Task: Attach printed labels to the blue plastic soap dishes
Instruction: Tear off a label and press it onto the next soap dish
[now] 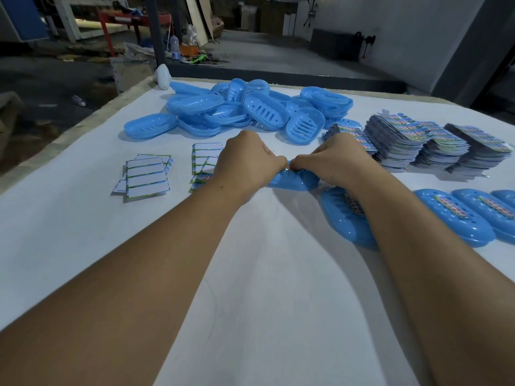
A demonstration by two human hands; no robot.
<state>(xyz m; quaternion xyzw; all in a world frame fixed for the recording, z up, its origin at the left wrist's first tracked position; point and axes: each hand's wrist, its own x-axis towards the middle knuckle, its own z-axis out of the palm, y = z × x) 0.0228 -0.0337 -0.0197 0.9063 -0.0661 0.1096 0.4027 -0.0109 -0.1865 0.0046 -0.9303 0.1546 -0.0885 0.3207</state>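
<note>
A blue soap dish (295, 183) lies on the white table in front of me. My left hand (245, 160) and my right hand (334, 160) both curl over its far rim, fingers pinching a printed label (287, 169) that shows only as a sliver between them. A heap of unlabelled blue dishes (245, 110) sits at the back. Labelled dishes (457, 215) lie in a row at the right, one (342, 215) partly under my right forearm. Stacks of printed labels (418, 140) stand at the right rear.
Label sheets lie white side up (147, 174) left of my hands, with another small pile (203, 160) behind my left wrist. A white object (163, 76) sits at the table's far left corner. Beyond the table is a cluttered workshop floor.
</note>
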